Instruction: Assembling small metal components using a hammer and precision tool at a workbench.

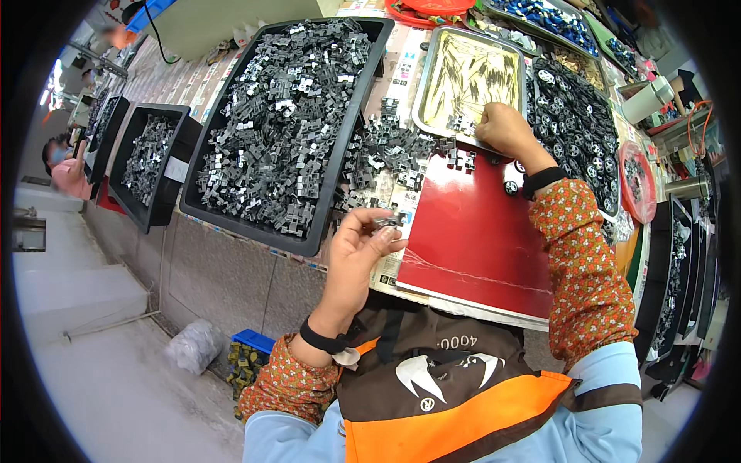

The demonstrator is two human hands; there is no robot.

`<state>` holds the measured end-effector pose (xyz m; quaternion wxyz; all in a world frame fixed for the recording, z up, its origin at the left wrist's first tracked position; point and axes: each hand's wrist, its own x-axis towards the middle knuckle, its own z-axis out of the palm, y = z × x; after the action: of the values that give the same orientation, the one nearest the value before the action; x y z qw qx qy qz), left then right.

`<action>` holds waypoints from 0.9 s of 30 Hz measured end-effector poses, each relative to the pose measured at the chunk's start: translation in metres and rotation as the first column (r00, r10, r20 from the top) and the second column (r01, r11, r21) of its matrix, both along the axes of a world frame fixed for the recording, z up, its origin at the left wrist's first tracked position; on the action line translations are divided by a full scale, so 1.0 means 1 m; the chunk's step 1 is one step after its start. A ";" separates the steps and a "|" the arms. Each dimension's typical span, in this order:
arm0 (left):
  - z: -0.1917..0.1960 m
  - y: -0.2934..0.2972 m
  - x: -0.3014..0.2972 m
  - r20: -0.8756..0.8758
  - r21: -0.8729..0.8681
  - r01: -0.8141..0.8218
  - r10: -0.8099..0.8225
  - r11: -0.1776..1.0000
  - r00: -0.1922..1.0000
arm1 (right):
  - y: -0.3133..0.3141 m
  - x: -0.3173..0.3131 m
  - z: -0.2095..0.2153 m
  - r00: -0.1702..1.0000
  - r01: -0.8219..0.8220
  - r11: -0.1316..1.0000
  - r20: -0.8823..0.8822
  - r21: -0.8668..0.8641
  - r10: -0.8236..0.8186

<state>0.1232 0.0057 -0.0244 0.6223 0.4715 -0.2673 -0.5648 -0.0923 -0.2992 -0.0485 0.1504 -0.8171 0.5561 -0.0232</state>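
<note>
Close to the front edge of the table, my left hand point(355, 251) pinches a small dark grey plastic part point(390, 221) between thumb and fingers. Farther off to the right, my right hand point(505, 130) is closed at the near edge of a metal tray point(425, 81) of thin gold-coloured pins point(475, 69). Its fingertips are turned away, so what they hold is hidden. Several more grey parts point(461, 159) lie by that tray, at the far edge of a red board point(475, 231). A small white-and-black piece point(512, 177) sits below my right wrist.
At left stands a big black bin point(355, 116) heaped with grey clip-like parts; loose ones point(392, 143) spill beside it. A pile of black wheels point(575, 135) fills a tray at right. A red round tray point(648, 185) lies beyond. Another person point(71, 171) is at far left.
</note>
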 end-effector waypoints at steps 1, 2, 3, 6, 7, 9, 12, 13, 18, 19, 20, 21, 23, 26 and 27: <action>0.001 0.000 0.000 -0.124 0.050 0.067 -0.060 0.996 0.990 | 0.000 -0.004 0.001 0.995 0.011 1.000 0.100 -0.020 -0.009; 0.002 -0.001 0.000 -0.140 0.071 0.108 -0.097 0.992 0.985 | 0.002 -0.006 0.004 0.979 0.023 0.999 0.201 -0.037 -0.015; 0.004 -0.002 -0.001 -0.141 0.077 0.100 -0.088 0.992 0.986 | 0.007 -0.007 0.010 0.967 0.041 0.991 0.256 -0.127 -0.008; 0.008 -0.008 -0.009 -0.295 0.039 0.136 -0.118 0.990 0.948 | 0.028 -0.009 0.038 0.911 0.078 0.986 0.412 -0.147 -0.011; 0.008 -0.008 -0.009 -0.295 0.045 0.134 -0.115 0.990 0.949 | 0.038 -0.011 0.045 0.889 0.033 0.992 0.457 -0.123 0.027; 0.007 -0.008 -0.010 -0.368 0.053 0.200 -0.167 0.978 0.915 | 0.065 -0.012 0.055 0.773 -0.107 0.994 0.631 0.033 0.062; 0.009 -0.006 -0.016 -0.352 0.083 0.195 -0.154 0.977 0.923 | 0.132 -0.010 0.087 0.684 -0.298 0.927 0.728 0.227 0.042; 0.008 -0.005 -0.017 -0.343 0.094 0.191 -0.148 0.977 0.928 | 0.149 -0.011 0.092 0.681 -0.336 0.894 0.732 0.295 0.014; 0.014 -0.006 -0.026 -0.267 0.123 0.271 -0.231 0.955 0.936 | 0.196 -0.023 0.091 0.647 -0.397 0.909 0.741 0.127 0.179; 0.017 -0.006 -0.028 -0.231 0.128 0.289 -0.255 0.949 0.939 | 0.201 -0.026 0.093 0.665 -0.384 0.915 0.724 0.122 0.182; 0.018 -0.005 -0.030 -0.226 0.130 0.297 -0.264 0.946 0.938 | 0.205 -0.027 0.093 0.663 -0.376 0.919 0.728 0.121 0.176; 0.017 -0.004 -0.031 -0.221 0.130 0.309 -0.276 0.942 0.935 | 0.208 -0.028 0.092 0.656 -0.379 0.917 0.735 0.124 0.172; 0.017 -0.003 -0.034 -0.211 0.133 0.326 -0.294 0.936 0.932 | 0.213 -0.031 0.091 0.647 -0.377 0.918 0.745 0.127 0.163; 0.016 -0.001 -0.036 -0.204 0.139 0.342 -0.311 0.929 0.928 | 0.218 -0.034 0.089 0.650 -0.361 0.926 0.741 0.107 0.168; 0.014 -0.001 -0.034 -0.204 0.134 0.368 -0.338 0.920 0.919 | 0.219 -0.035 0.087 0.651 -0.360 0.928 0.739 0.100 0.173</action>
<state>0.0888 0.0051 -0.0109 0.4887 0.4147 -0.2428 -0.7281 -0.1268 -0.0803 0.0386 0.4539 -0.7911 0.3240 -0.2512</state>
